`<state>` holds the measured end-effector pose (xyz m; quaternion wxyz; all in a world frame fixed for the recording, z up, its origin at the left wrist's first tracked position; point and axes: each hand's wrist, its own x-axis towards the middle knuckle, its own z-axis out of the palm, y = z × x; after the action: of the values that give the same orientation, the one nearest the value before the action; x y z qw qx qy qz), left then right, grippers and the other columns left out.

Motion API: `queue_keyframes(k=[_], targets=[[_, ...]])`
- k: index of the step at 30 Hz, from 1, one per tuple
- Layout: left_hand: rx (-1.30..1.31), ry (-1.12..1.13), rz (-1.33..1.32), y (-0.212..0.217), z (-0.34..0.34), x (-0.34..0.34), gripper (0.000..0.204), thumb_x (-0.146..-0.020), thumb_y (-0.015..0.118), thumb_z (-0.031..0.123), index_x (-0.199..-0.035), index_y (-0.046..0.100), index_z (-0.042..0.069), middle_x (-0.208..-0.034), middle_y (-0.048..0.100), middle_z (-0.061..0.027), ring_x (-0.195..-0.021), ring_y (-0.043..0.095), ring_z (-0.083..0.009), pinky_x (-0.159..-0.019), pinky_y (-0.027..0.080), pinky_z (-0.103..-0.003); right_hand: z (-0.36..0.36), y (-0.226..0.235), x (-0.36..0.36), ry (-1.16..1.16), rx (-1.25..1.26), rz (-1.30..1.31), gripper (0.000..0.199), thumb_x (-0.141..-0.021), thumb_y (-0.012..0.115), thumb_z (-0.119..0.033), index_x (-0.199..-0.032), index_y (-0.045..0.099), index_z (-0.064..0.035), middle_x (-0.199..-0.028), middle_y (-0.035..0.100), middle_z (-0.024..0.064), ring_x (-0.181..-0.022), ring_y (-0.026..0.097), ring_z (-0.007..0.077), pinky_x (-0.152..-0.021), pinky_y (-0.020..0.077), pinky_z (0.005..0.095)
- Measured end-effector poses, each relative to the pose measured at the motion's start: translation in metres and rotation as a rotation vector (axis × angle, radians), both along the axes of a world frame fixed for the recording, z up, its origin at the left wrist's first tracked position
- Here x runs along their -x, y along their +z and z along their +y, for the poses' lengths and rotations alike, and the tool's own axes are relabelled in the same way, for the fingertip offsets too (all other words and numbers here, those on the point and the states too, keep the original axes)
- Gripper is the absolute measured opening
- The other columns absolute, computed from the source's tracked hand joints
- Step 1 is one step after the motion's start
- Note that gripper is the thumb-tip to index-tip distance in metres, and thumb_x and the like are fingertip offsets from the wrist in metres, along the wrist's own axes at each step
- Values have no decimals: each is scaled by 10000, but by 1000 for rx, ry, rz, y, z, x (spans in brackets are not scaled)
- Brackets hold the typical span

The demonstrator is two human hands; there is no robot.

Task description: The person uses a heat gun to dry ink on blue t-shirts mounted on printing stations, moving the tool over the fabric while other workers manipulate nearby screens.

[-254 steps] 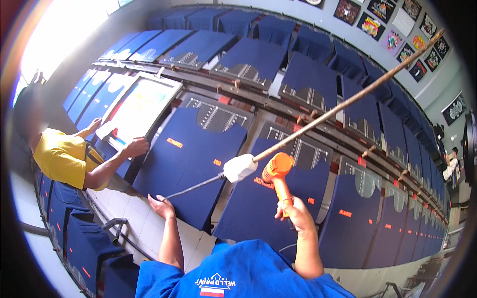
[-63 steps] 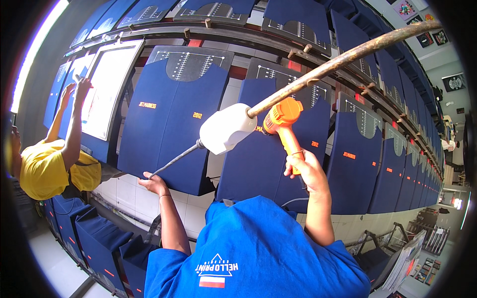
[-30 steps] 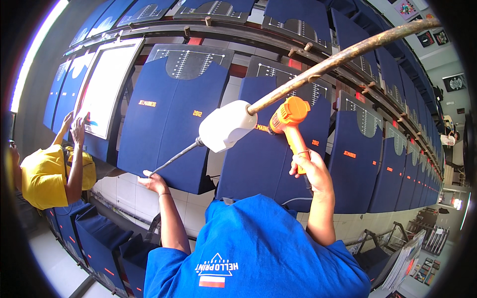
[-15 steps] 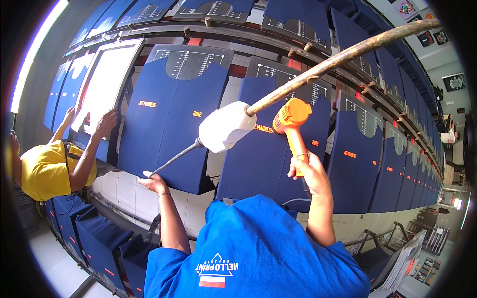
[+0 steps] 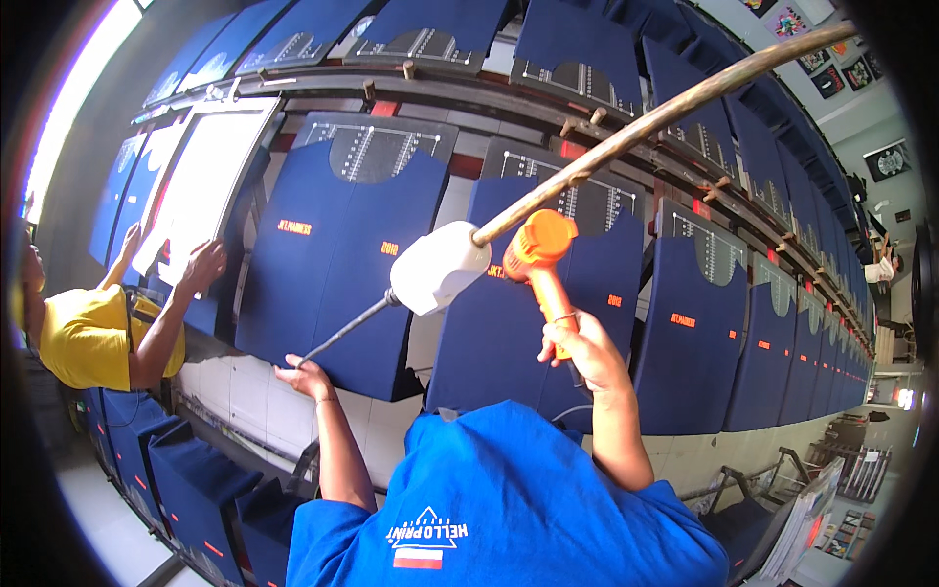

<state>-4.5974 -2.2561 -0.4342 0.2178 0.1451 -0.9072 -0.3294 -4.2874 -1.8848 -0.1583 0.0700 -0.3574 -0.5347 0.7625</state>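
My right hand (image 5: 587, 354) is closed around the handle of an orange, hair-dryer-shaped heat gun (image 5: 550, 262). Its wide head hovers over orange print on a navy fabric panel (image 5: 548, 342). Lower left, my left hand (image 5: 309, 378) has its fingers closed on the end of a thin dark rod (image 5: 347, 328). That rod, or possibly a stiff cable, runs up into a rounded white block (image 5: 440, 270). From the block's other side a long wooden pole (image 5: 665, 117) slants to the upper right. Under the block lies another navy panel (image 5: 342, 235) with small orange prints.
Navy panels lie on dark boards with white ruler marks (image 5: 391, 147), in long rows along metal rails (image 5: 469, 88). At left, a person in a yellow shirt (image 5: 88, 338) holds a white-framed screen (image 5: 210, 181). More navy panels (image 5: 201, 479) stand behind at lower left.
My right hand and the heat gun have shifted left and slightly down over the panel. The white block and pole sit a little lower and further left. My left hand keeps its grip.
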Motion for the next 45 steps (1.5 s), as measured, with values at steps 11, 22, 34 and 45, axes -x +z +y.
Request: queue_keyframes(k=[11, 22, 34, 45], targets=[[-50, 23, 13, 16, 10, -3, 508, -985, 455, 334, -1259, 418, -91, -1167, 548, -341, -1033, 576, -494, -882, 470, -528, -3, -8, 33, 101, 44, 130, 295, -893, 669, -301, -999, 568, -45, -782, 634, 34, -701, 636, 118, -611, 498, 249], [-126, 53, -255, 40, 14, -11, 469, -999, 431, 361, -1283, 354, -4, -1072, 617, -325, -975, 602, -504, -845, 471, -558, -8, -11, -80, -198, 41, 192, 427, -910, 660, -230, -1220, 499, 16, -826, 631, 72, -730, 641, 153, -620, 509, 265], [106, -362, -395, 54, -41, -28, 374, -970, 477, 179, -1248, 441, -69, -958, 637, -323, -942, 625, -467, -831, 480, -505, -62, -12, -115, -237, 390, 377, 529, -892, 687, -185, -1323, 430, -17, -864, 604, 93, -750, 606, 176, -589, 510, 292], [345, -404, -73, 117, -102, 86, 501, -869, 503, 56, -1354, 445, -56, -1140, 588, -288, -1057, 583, -417, -927, 474, -464, -114, 1, -38, 67, 484, 374, 538, -888, 699, -198, -1311, 424, -11, -841, 602, 88, -735, 605, 159, -603, 500, 280]])
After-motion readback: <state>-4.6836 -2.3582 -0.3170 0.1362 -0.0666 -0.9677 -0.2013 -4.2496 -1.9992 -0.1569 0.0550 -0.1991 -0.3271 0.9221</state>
